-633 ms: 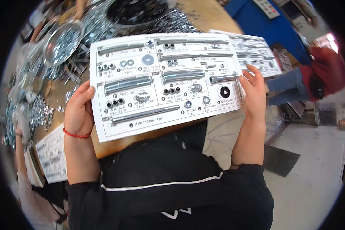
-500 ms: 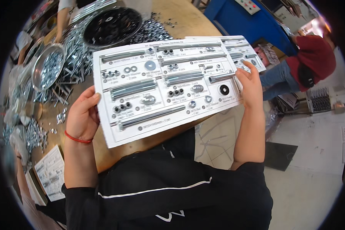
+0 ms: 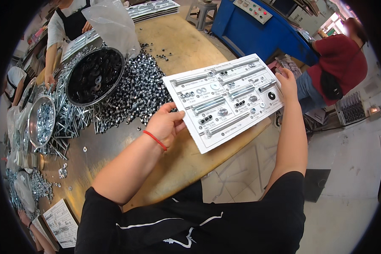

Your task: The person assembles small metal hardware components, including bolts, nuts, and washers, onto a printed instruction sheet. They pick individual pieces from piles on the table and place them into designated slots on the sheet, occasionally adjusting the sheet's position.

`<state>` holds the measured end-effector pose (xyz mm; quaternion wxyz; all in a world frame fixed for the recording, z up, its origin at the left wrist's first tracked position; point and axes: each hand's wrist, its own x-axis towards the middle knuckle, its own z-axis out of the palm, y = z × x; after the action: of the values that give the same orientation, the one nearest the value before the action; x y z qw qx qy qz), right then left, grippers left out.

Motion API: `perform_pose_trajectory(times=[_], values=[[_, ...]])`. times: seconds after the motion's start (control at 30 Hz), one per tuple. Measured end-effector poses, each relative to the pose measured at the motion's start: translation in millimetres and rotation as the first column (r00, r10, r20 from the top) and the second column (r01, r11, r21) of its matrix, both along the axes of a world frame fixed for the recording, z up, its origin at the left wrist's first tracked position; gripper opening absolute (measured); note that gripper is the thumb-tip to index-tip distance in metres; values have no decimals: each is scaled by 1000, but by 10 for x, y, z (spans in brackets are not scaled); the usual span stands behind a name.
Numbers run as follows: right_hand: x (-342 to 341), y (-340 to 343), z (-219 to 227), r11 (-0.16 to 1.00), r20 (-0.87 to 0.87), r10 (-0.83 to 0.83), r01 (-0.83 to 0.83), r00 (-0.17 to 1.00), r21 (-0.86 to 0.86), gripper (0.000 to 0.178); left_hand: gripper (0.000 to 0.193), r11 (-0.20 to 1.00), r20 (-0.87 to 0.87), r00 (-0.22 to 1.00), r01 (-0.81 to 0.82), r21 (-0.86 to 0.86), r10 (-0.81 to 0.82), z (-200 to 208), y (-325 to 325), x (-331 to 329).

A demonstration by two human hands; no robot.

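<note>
A white hardware card (image 3: 218, 89) is held tilted over the table's right-hand edge. Bolts, nuts and washers are laid out across its face in outlined sections. My left hand (image 3: 164, 125), with a red cord on the wrist, pinches the card's left edge between thumb and fingers. At the opposite edge, my right hand (image 3: 287, 86) grips the upper right side. Beyond my left hand lies a large heap of small metal nuts (image 3: 142, 78) on the tabletop (image 3: 190, 38).
A black bowl of dark washers (image 3: 93, 70), a metal bowl of small parts (image 3: 42, 120) and loose bolts (image 3: 72, 116) lie left. Stacked cards (image 3: 154, 10) and a plastic bag (image 3: 114, 25) are at the back. A blue machine (image 3: 245, 29) and a person in red (image 3: 340, 63) stand right.
Both hands have carried the card away from me and rightward. A second card that stuck out behind its right side no longer shows. More of the nut heap is visible.
</note>
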<state>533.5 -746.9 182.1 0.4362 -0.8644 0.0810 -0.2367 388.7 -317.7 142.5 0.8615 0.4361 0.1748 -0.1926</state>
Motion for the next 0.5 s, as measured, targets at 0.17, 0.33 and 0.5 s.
perform_pose_trajectory(times=[0.17,0.33,0.5], values=[[385,-293,-294,1000,-9,-21,21,1000,-13,54,31,998,-32,999,14,56,-12,-140,-222,213],[529,-477,-477,977,-103,22,1,994,211,60,38,996,-18,998,60,73,-59,-310,-256,280],[507,-384,-532,996,-66,73,-69,995,63,55,34,974,41,992,112,196,-123,-505,-186,314]])
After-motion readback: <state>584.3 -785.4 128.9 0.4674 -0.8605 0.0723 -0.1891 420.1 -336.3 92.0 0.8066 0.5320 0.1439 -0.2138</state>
